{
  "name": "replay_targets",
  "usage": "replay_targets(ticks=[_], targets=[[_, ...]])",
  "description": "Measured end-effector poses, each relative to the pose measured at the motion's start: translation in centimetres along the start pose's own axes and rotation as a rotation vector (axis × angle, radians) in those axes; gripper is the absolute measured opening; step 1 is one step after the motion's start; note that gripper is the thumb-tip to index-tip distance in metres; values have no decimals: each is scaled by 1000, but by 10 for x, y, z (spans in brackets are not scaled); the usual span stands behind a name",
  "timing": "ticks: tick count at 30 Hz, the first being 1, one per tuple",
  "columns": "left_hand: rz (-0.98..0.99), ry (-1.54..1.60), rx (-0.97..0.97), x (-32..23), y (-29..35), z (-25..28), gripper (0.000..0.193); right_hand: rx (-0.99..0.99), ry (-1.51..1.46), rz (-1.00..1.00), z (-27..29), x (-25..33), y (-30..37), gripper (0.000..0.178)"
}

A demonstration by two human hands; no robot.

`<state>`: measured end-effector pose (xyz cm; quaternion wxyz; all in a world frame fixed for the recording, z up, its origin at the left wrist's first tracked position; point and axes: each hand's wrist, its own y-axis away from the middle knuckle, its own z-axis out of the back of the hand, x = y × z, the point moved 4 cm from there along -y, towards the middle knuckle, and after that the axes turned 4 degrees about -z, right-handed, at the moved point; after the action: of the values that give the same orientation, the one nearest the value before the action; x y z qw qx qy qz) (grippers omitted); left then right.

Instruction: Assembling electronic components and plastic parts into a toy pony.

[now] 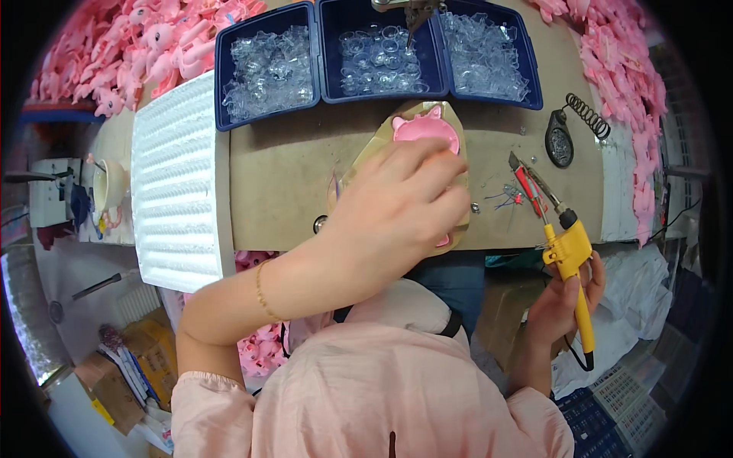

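My left hand (405,202) is curled over a pink plastic toy shell (420,131) with small pointed ears. Its fingertips are hidden, so what they pinch or press cannot be seen. The shell lies in a tan holder (372,150) near the table's front edge, and the hand covers most of it. At the right, my right hand (551,309) grips a yellow soldering gun (571,248) by its handle. The gun's metal tip and a red-handled tool (527,187) appear close together above the tabletop. Thin wires with small red parts (513,197) lie left of them.
Three blue bins (328,98) of clear plastic parts line the back. A white ridged foam tray (179,183) stands left. Pink toy pieces (164,46) are heaped at both far corners. A coiled iron stand (560,140) sits at right; a metal machine part (412,15) hangs over the middle bin.
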<state>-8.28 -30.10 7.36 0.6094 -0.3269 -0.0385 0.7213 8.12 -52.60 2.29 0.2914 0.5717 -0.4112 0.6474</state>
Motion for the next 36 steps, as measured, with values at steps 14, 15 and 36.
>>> replay_targets(ticks=[14, 15, 36], targets=[[417, 72, -63, 13, 43, -5, 11, 97, 8, -27, -14, -1, 1, 53], [450, 161, -107, 10, 43, -9, 10, 95, 13, -33, -17, 3, 4, 53], [452, 184, -47, 10, 34, -21, 7, 529, 295, 301, -37, 25, 28, 55]])
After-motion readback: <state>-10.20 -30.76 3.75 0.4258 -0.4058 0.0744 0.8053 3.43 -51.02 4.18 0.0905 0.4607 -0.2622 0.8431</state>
